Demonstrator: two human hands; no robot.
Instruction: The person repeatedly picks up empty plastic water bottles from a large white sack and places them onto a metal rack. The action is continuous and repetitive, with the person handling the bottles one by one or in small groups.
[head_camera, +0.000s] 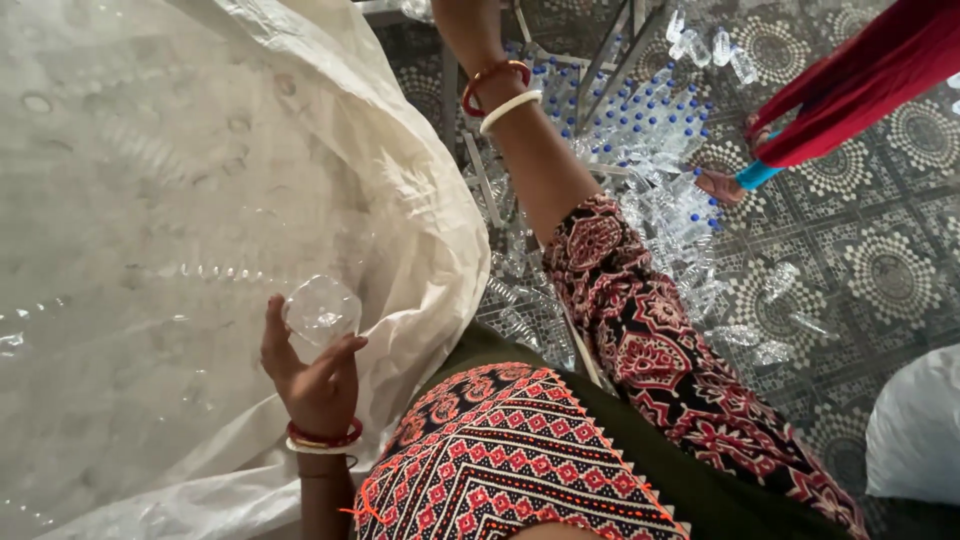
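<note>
A patterned tunic (520, 450) was seen closest to the lens. The left hand (315, 375) was curled around a clear plastic bottle (322, 310), held against a large white sack (200, 200). The right arm (530, 150) was stretched toward a heap of bottles (640, 130) on the tiled floor (880, 270); its hand was cut off, so its state could not be told.
</note>
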